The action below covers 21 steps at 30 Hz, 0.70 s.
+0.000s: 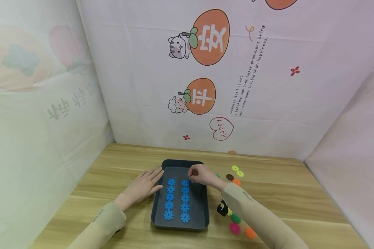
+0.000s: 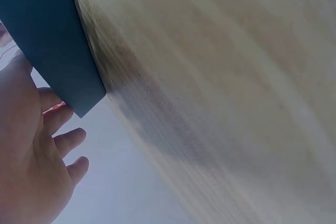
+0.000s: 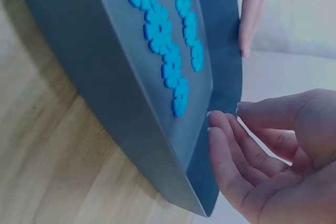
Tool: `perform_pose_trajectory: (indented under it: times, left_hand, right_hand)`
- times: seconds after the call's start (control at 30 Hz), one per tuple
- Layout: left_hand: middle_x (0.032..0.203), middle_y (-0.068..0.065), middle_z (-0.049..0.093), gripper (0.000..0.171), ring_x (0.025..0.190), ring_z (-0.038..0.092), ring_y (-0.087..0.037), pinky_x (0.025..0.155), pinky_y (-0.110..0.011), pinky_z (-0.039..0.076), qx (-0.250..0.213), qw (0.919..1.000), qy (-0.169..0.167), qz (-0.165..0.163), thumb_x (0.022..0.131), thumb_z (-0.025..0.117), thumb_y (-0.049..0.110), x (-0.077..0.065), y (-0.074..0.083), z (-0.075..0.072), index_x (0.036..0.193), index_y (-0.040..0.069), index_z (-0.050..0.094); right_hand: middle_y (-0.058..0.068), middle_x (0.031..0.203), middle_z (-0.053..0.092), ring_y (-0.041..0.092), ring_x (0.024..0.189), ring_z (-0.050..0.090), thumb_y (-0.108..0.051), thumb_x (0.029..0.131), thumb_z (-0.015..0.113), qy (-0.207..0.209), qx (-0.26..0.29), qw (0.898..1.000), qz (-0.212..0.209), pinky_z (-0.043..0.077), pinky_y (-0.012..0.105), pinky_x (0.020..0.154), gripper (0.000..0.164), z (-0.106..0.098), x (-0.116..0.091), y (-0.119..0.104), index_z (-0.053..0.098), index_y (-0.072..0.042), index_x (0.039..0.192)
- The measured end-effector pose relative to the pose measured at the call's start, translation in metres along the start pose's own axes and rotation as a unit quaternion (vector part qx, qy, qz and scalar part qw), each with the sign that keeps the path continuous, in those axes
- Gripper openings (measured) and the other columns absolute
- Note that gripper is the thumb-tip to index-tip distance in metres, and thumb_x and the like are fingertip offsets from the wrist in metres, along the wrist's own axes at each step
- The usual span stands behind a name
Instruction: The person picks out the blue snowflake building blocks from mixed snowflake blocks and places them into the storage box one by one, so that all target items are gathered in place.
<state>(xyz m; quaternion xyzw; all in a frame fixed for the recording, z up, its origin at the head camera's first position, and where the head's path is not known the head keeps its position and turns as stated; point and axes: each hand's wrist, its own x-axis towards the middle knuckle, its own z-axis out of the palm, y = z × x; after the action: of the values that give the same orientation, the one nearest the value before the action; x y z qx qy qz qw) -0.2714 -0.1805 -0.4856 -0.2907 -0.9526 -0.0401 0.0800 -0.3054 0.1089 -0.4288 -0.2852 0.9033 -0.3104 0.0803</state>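
A dark grey tray (image 1: 199,204) holds two columns of blue notched plastic discs, a left column (image 1: 169,205) and a right column (image 1: 185,198), with the discs in each joined edge to edge. Fingers spread and fairly straight, my left hand (image 1: 141,185) rests at the tray's left rim; the left wrist view has its fingertips against the tray's outer wall (image 2: 47,40). My right hand (image 1: 202,174) hovers over the far end of the right column. In the right wrist view its fingers are loosely bent, thumb and fingertips apart, with nothing between them, beside the end blue disc (image 3: 180,98).
Right of the tray lie loose discs on the wooden table (image 1: 286,193): yellow (image 1: 240,173), brown (image 1: 230,177), orange (image 1: 250,233), green (image 1: 236,218) and magenta (image 1: 235,228). A small black object (image 1: 222,208) is near them. Printed cloth walls (image 1: 143,86) stand behind and at both sides.
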Motion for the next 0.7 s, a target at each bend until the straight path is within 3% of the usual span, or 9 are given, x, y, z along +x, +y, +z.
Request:
perform_pose_trajectory:
  times: [0.17,0.43,0.6,0.7]
  left_hand:
    - [0.160,-0.014,0.036,0.063,0.146,0.039,-0.036,0.119,-0.056,0.032,0.000,1.0000,0.007,0.006,0.103,0.046,0.045,0.002,0.003,-0.001,0.153,0.007,0.038]
    - [0.163,-0.012,0.030,0.066,0.149,0.033,-0.036,0.120,-0.058,0.028,-0.045,0.9990,-0.002,-0.006,0.103,0.046,0.046,0.004,0.005,-0.002,0.156,0.009,0.032]
    - [0.162,-0.015,0.032,0.068,0.148,0.033,-0.040,0.119,-0.060,0.029,-0.058,0.9978,0.007,-0.031,0.103,0.046,0.047,0.002,0.000,-0.005,0.156,0.007,0.030]
    - [0.160,-0.016,0.035,0.068,0.147,0.035,-0.041,0.118,-0.060,0.030,-0.046,0.9974,0.028,-0.048,0.103,0.048,0.045,0.000,-0.005,-0.005,0.155,0.005,0.032]
  right_hand:
    - [0.007,0.081,0.069,0.006,0.067,0.057,-0.006,0.095,0.063,0.020,-0.027,0.999,-0.028,0.047,0.016,0.060,0.006,-0.003,-0.018,0.001,0.067,-0.002,0.093]
    - [0.009,0.091,0.072,0.018,0.079,0.067,-0.007,0.094,0.065,0.097,-0.068,0.992,-0.045,0.055,0.020,0.067,0.006,-0.007,-0.044,0.018,0.067,-0.002,0.094]
    - [0.016,0.095,0.072,0.024,0.078,0.073,-0.005,0.091,0.069,0.171,-0.131,0.972,-0.090,0.059,0.025,0.065,0.012,-0.006,-0.062,0.038,0.067,0.001,0.100]
    - [0.019,0.106,0.069,0.027,0.090,0.072,-0.009,0.091,0.071,0.197,-0.186,0.960,-0.075,0.061,0.032,0.074,0.025,-0.006,-0.074,0.051,0.066,0.003,0.112]
